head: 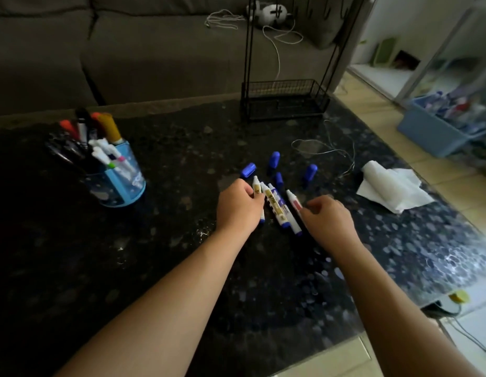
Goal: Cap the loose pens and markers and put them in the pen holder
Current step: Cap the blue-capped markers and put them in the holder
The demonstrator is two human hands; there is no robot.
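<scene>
Several uncapped white markers with blue ends (277,206) lie side by side on the dark table (168,254). Just beyond them are several loose blue caps (274,158), some standing upright and one on its side (248,170). My left hand (237,206) has its fingers curled round the leftmost marker (256,186). My right hand (327,216) hovers with curled fingers at the rightmost marker (293,206); whether it holds it is unclear. A blue pen holder (122,180) full of pens and markers stands at the left.
A crumpled white tissue (391,187) lies to the right, with a thin cable (326,151) behind the caps. A black wire rack (284,100) stands at the table's back edge. A grey sofa is behind, and a blue bin (432,131) on the floor right.
</scene>
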